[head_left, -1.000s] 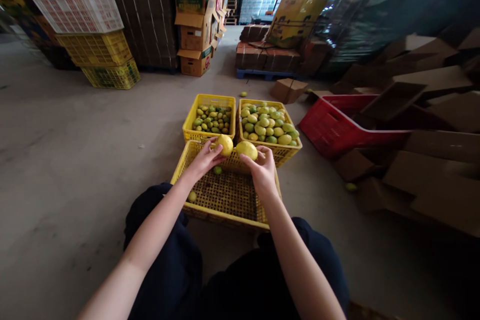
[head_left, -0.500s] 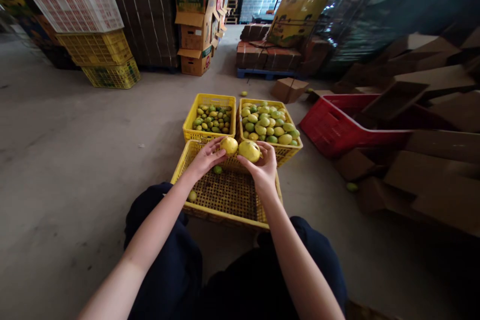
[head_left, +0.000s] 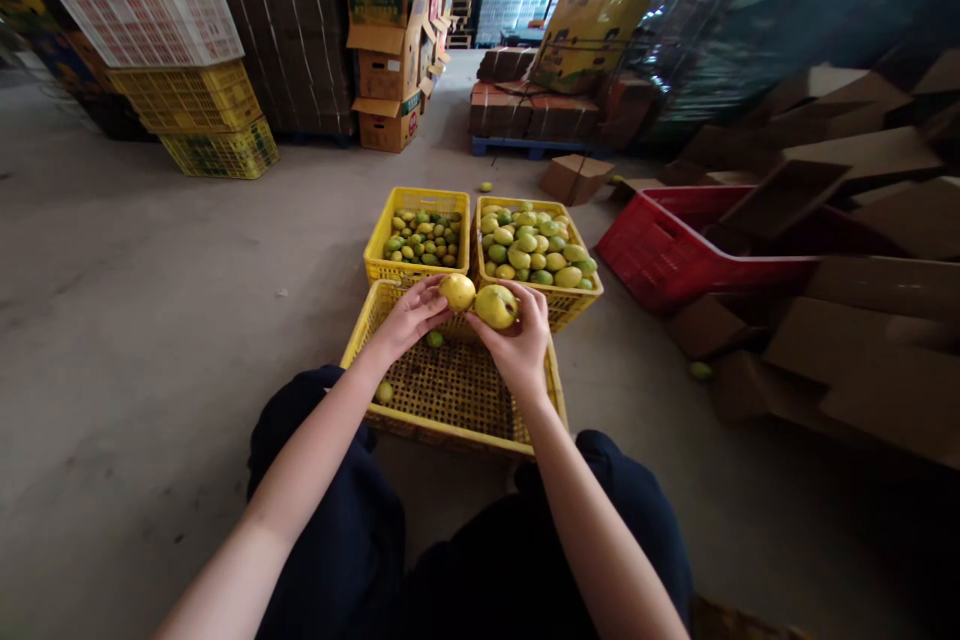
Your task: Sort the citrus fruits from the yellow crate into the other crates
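My left hand (head_left: 411, 322) grips a yellow fruit (head_left: 457, 292) between thumb and fingers. Beside it, my right hand (head_left: 525, 340) is closed on a second yellow fruit (head_left: 496, 307), which shows a dark spot. Both fruits are held close together above the far part of a yellow crate (head_left: 442, 437). Inside that crate lie a green fruit (head_left: 434, 339) and a yellow-green one (head_left: 384, 392). Behind stand two more yellow crates: the left one (head_left: 380, 267) holds small green and yellow fruits, the right one (head_left: 581, 294) larger ones.
A red crate (head_left: 645, 255) with cardboard in it stands at the right, among loose cardboard boxes (head_left: 862, 350). Single fruits lie on the floor (head_left: 701, 372). Stacked crates (head_left: 187, 95) stand at the far left, and a blue pallet (head_left: 514, 148) with boxes behind.
The fruit in my right hand has turned, so its dark spot now faces up more. My right hand has shifted slightly left. My left hand is almost unchanged.
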A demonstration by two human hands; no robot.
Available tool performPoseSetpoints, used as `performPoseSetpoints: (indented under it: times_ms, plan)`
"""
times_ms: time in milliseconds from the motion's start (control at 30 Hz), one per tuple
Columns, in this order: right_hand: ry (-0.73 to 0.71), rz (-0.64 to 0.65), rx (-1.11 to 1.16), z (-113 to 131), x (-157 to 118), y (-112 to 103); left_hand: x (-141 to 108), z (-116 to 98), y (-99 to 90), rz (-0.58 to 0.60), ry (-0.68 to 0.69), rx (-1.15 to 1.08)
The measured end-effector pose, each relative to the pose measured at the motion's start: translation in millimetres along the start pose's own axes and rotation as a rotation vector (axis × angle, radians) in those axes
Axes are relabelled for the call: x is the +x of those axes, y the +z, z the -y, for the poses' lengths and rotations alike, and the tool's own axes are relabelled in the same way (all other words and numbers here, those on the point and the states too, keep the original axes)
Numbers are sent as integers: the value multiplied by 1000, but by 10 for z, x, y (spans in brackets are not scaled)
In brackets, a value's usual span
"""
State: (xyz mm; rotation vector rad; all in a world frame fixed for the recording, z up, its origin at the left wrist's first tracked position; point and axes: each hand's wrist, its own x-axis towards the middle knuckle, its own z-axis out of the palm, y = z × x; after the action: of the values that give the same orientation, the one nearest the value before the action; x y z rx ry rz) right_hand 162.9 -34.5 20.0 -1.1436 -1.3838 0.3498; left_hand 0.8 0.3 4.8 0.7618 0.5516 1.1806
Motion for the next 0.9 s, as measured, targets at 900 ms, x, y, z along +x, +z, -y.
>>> performPoseSetpoints:
  times_ms: [900]
  plan:
    - [836,406,426,9,20,38,78,41,-15,-112,-352,135]
